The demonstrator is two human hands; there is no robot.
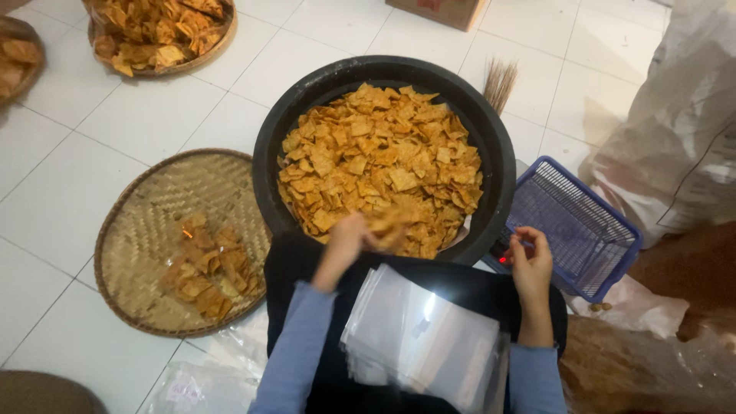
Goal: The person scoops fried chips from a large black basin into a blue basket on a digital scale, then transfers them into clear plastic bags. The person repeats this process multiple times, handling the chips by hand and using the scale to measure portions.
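The left hand (346, 239) is closed on a bunch of chips (391, 222). The picture is blurry there, so I cannot count them. The bunch sticks out to the right of the fingers, over the near edge of the big black bowl (264, 165). The rest of the chips fill the bowl just past the hand, away from the body.

The right hand (529, 264) is off to the right, well apart from the left one. Its fingers are curled in, with the tips close together. I cannot tell if it pinches anything. It is at the near corner of the blue basket (613, 230), beside the bowl.

Below both hands, on the lap, lies a stack of clear bags (425, 337). It sits between the two arms, a bit nearer the right one.

Left of the left hand is a woven tray (138, 230) on the floor with a small pile of chips.
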